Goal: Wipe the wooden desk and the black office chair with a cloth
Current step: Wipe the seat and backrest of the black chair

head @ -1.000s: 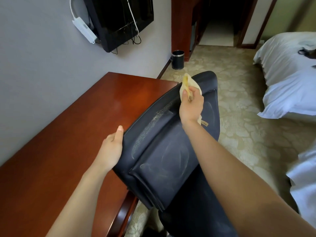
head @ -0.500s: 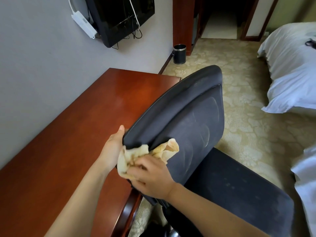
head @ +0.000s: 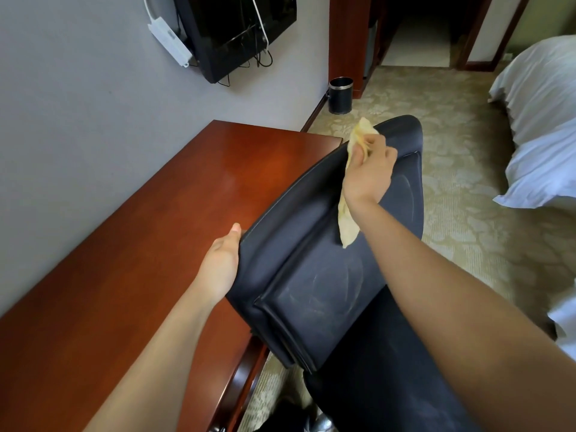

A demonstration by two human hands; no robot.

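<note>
The right hand (head: 369,171) pinches the yellow cloth (head: 347,224) against the far end of the black office chair (head: 311,275) back. The left hand (head: 219,269) grips its near left edge, fingers probably curled behind. The back runs near to far, its streaked near panel unobstructed. The wooden desk (head: 124,260) lies just left.

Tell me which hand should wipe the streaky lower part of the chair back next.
Right. The right hand grips the cloth against the chair back, above that part; the left hand holds its side edge, with no cloth.
</note>
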